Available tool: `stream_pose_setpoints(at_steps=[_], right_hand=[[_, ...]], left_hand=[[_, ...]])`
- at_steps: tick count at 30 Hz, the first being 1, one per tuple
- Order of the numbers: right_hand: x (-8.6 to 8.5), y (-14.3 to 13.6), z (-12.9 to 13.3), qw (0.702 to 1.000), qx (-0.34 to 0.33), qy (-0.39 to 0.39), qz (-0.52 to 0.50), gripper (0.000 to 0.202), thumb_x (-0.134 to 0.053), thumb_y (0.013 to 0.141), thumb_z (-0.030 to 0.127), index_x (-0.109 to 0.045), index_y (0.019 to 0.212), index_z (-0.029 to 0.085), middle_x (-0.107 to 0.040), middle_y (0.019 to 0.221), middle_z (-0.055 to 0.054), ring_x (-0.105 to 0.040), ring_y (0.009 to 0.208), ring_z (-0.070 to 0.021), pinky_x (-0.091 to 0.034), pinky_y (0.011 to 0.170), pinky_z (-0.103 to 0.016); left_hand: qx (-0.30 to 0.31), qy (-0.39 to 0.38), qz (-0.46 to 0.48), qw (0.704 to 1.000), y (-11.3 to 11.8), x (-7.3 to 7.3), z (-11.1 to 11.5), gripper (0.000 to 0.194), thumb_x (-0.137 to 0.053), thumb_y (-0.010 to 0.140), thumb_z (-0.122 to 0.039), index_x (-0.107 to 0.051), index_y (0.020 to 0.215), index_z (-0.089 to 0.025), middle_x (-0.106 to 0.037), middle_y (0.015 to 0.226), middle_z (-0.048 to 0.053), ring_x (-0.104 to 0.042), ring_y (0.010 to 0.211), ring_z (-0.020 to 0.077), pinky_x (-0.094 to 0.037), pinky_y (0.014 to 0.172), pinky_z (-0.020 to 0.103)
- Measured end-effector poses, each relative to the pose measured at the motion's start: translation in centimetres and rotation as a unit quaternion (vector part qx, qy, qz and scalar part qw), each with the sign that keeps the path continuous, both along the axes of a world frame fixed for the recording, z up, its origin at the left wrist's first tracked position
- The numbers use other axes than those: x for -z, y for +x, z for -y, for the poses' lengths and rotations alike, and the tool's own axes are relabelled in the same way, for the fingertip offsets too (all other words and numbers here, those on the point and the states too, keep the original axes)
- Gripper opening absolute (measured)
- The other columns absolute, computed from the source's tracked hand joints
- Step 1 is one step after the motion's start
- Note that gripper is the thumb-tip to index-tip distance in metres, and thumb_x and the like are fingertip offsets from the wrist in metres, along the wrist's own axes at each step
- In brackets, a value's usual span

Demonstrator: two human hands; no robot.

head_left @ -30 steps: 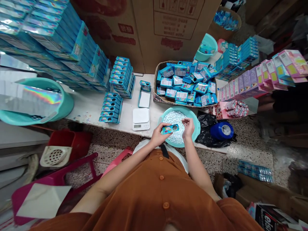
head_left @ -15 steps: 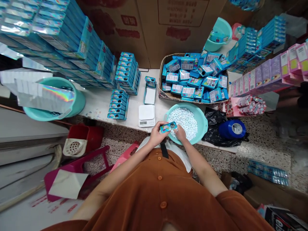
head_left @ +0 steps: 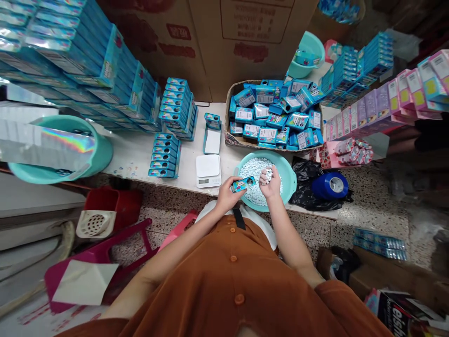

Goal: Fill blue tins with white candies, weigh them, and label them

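Two grips are occupied. The left grip (head_left: 228,193) is pinched closed on the left end of one small blue box (head_left: 241,184), its round hole (head_left: 250,181) facing the other hand. The right grip (head_left: 271,182), palm up and half curled, cups white pellets (head_left: 269,174) just right of the box, not touching it. A moment earlier its fingers were at the box's right end; it has since come away and turned up, exposing the load. In my judgement the pellets are in hand but not going into the box; how full the box is cannot be told. Below both grips stands the turquoise basin (head_left: 290,180) of pellets. Left of the left grip, a white scale (head_left: 207,168) rests on the surface (head_left: 188,166); beyond the right grip, a carton (head_left: 229,92) holds loose boxes (head_left: 268,134).
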State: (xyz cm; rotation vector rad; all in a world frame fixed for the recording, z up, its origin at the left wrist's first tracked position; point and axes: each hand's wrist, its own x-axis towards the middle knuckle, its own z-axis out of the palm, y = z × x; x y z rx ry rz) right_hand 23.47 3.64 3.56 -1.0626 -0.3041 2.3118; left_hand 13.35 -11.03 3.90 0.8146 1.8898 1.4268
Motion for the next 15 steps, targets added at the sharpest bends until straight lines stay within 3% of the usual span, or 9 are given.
stream_pose_setpoints(at_steps=[5,11,15], right_hand=[[-3.7,-1.1,0.2,0.997,0.054,0.061,-0.008,0.028,-0.052,0.088,0.042,-0.046,0.070,0.021,-0.045,0.054,0.007,-0.041,0.042,-0.0053,-0.037,0.041,-0.016],[-4.3,-1.2,1.2,0.981,0.063,0.156,0.093,0.045,-0.054,0.082,0.057,-0.042,0.058,0.020,-0.048,0.049,0.005,-0.053,0.051,-0.0097,-0.049,0.059,-0.025],[-4.4,-1.0,1.1,0.974,0.068,0.188,0.108,0.047,-0.055,0.080,0.058,-0.042,0.055,0.020,-0.052,0.050,0.004,-0.053,0.049,-0.0096,-0.046,0.056,-0.024]], left_hand=[[0.033,0.002,-0.032,0.999,0.7,-0.5,-1.0,0.034,-0.071,0.068,-0.020,-0.062,0.100,-0.020,-0.066,0.102,0.004,-0.061,0.097,0.0199,-0.046,0.088,0.033],[0.062,0.013,-0.047,0.997,1.1,-0.8,-1.7,0.033,-0.070,0.068,-0.018,-0.064,0.101,-0.020,-0.066,0.103,0.005,-0.062,0.098,0.0207,-0.048,0.087,0.033],[0.053,0.010,-0.031,0.998,1.4,-0.6,-2.1,0.035,-0.072,0.067,-0.018,-0.064,0.101,-0.020,-0.067,0.103,0.005,-0.062,0.097,0.0214,-0.048,0.089,0.035]])
